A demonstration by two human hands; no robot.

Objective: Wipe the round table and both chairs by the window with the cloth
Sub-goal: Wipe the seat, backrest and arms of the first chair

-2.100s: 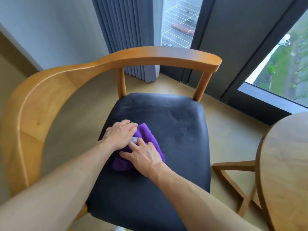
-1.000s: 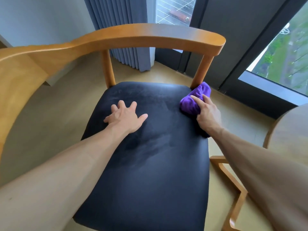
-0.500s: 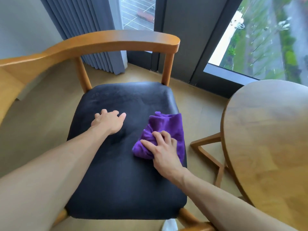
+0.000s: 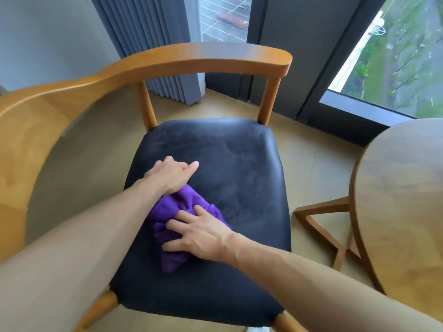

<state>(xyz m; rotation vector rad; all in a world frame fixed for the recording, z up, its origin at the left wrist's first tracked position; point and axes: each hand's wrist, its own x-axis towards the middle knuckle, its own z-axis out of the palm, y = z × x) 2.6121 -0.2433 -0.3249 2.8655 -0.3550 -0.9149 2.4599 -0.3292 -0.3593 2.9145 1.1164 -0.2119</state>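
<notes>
A wooden armchair [image 4: 196, 57] with a dark upholstered seat [image 4: 235, 168] stands in front of me. A crumpled purple cloth [image 4: 172, 209] lies on the left-middle of the seat. My right hand [image 4: 199, 233] presses on the cloth with spread, straight fingers. My left hand [image 4: 171, 174] rests flat on the seat just beyond the cloth, its heel touching the cloth's far edge. The round wooden table [image 4: 402, 207] is at the right edge of the view.
A dark-framed window [image 4: 309, 68] and a grey curtain [image 4: 153, 44] stand behind the chair. The table's wooden base [image 4: 321, 226] spreads over the floor between chair and table. Beige floor surrounds the chair.
My right hand has slid the cloth leftward and toward me across the seat, up against my left hand. My left hand stayed on the seat. The view tilted slightly left.
</notes>
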